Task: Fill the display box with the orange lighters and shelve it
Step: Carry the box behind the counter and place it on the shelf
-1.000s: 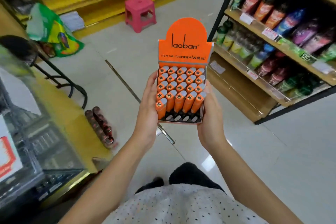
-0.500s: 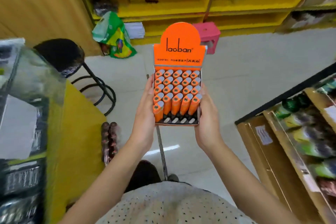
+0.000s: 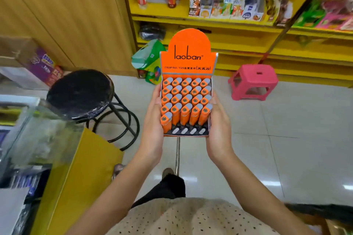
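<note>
I hold an orange display box (image 3: 189, 53) marked "laoban" out in front of me, upright, above the floor. Rows of orange lighters (image 3: 186, 101) with grey caps fill most of its slots. The front row holds a single lighter at its left end, and the grey slots (image 3: 189, 131) beside it stand bare. My left hand (image 3: 153, 126) grips the box's left side and my right hand (image 3: 217, 128) grips its right side, palms facing each other.
A yellow shelf unit (image 3: 219, 21) with packets and bottles runs across the back. A pink plastic stool (image 3: 254, 82) stands on the tiled floor to the right, a black round stool (image 3: 80, 93) to the left. A glass-topped yellow counter (image 3: 63, 158) lies at my left.
My view has swung left, from the snack rack at the right toward the yellow back shelves and the counter. The box stays in both hands, held the same way.
</note>
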Demonstrator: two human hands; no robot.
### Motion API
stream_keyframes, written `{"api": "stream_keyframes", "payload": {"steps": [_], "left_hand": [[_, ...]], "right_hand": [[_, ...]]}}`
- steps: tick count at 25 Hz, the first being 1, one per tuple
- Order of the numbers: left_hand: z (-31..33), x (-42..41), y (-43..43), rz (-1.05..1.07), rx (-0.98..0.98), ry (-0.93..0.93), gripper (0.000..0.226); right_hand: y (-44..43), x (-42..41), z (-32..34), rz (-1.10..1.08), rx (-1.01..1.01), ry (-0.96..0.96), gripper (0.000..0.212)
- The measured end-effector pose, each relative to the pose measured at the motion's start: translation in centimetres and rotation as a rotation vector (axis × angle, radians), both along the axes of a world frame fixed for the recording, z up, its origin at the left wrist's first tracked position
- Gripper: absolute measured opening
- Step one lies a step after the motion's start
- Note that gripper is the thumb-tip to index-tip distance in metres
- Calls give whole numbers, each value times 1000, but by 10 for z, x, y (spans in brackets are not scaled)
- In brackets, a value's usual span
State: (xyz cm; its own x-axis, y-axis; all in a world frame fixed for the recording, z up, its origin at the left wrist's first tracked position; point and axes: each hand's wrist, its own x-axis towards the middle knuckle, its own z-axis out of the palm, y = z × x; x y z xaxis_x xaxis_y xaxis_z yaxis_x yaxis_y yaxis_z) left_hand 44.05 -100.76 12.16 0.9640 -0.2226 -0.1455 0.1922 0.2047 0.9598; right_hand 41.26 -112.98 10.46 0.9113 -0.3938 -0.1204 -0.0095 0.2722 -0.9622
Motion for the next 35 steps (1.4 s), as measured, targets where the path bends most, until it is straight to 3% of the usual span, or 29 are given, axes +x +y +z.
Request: {"api": "stream_keyframes", "payload": {"steps": [5,18,27,35], "left_hand": [[10,118,-8,61,-19,0,44],[7,388,-19,623,-106,-58,41],[19,528,70,855,-61,130,38],[39,638,180,890,-42,182,38]], "right_hand": [[-11,127,13,96,19,-23,47],[-11,464,12,580,-23,-2,37],[92,623,9,760,36,43,33],[204,737,16,801,25,71,55]]}}
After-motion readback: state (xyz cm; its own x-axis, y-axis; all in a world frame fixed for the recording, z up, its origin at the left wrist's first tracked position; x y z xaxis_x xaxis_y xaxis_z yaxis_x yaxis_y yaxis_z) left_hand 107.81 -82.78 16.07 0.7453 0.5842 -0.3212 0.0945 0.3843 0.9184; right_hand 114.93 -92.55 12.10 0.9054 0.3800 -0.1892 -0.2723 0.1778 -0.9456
